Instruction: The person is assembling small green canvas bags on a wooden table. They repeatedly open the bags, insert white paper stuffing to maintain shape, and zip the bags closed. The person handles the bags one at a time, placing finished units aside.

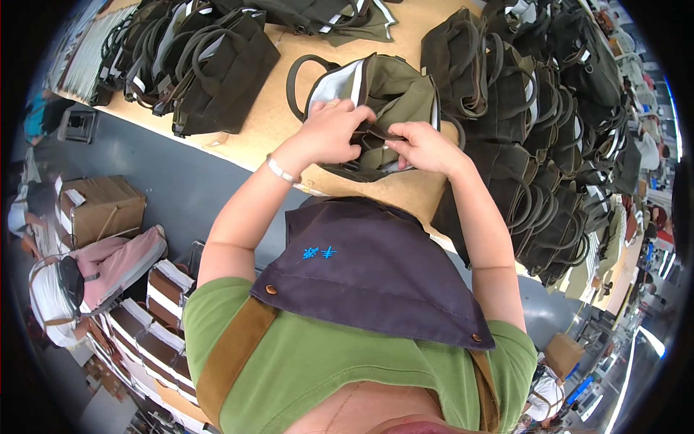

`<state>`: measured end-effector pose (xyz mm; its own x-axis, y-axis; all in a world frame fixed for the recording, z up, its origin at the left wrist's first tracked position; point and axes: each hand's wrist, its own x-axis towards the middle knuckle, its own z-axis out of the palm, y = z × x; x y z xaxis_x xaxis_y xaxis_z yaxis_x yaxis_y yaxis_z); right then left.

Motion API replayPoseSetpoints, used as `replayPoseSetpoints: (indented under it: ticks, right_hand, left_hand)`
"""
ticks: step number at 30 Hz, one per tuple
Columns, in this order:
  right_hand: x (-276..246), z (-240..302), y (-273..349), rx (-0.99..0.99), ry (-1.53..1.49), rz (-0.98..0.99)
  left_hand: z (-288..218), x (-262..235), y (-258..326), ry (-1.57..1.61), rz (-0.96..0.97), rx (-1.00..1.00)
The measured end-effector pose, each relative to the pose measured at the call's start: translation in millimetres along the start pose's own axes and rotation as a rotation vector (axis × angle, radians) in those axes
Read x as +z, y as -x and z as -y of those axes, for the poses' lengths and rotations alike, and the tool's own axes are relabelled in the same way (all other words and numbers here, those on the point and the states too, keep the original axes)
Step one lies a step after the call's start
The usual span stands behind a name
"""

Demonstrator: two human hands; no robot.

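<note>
On the table's near side an olive-green handbag (401, 92) gapes wide, showing its green lining and a pale white inner panel. Its dark rounded handle (293, 85) arches out on the left. My left hand (334, 132) is at the bag's left near rim, fingers bent over the edge and curled inward. Opposite it, my right hand (423, 147) pinches the dark edge of the bag's opening between thumb and fingers. Both hands are close together at the near side of the mouth. The left fingertips are partly hidden by the hand and fabric.
Dark handbags (217, 79) stand in a row at the far left of the tan table (256, 137). Many more dark bags (520, 145) crowd the right side. Flat fabric pieces (369, 29) lie at the back. A brown carton (105, 206) sits on the left.
</note>
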<state>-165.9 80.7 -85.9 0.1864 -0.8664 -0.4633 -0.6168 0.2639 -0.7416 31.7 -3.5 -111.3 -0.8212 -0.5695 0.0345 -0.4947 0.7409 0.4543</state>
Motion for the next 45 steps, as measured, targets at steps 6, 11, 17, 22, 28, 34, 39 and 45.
replayPoseSetpoints:
  ticks: [6, 11, 17, 22, 28, 34, 39, 45]
  right_hand:
    - [6.1, -10.4, -23.1, 0.035, -0.054, -0.091]
    - [5.6, -14.0, -38.4, 0.008, -0.021, -0.375]
    - [0.1, -17.4, -27.0, 0.056, -0.132, 0.049]
    - [-6.5, -15.3, -25.1, -0.043, -0.022, 0.057]
    - [-53.6, 45.5, 10.4, -0.152, -0.032, 0.070]
    - [-61.8, 40.8, 17.0, -0.230, 0.023, 0.086]
    - [-63.5, 37.4, 16.2, -0.099, 0.003, 0.104]
    - [-67.5, 35.4, 17.3, -0.213, -0.188, 0.083]
  left_hand:
    - [-47.4, 33.4, 44.1, -0.050, -0.186, 0.135]
    - [-50.0, 59.6, 61.9, -0.081, -0.229, 0.283]
    - [-36.4, 38.3, 53.8, -0.099, -0.306, 0.007]
    - [-22.6, 29.2, 50.8, 0.092, -0.238, 0.087]
    - [-42.6, -42.6, 36.6, 0.302, -0.293, 0.200]
    - [-41.9, -52.2, 23.7, 0.343, -0.190, 0.276]
    - [-44.1, -53.9, 18.7, 0.352, -0.093, 0.211]
    - [-42.5, -52.5, 18.0, 0.376, -0.149, 0.246]
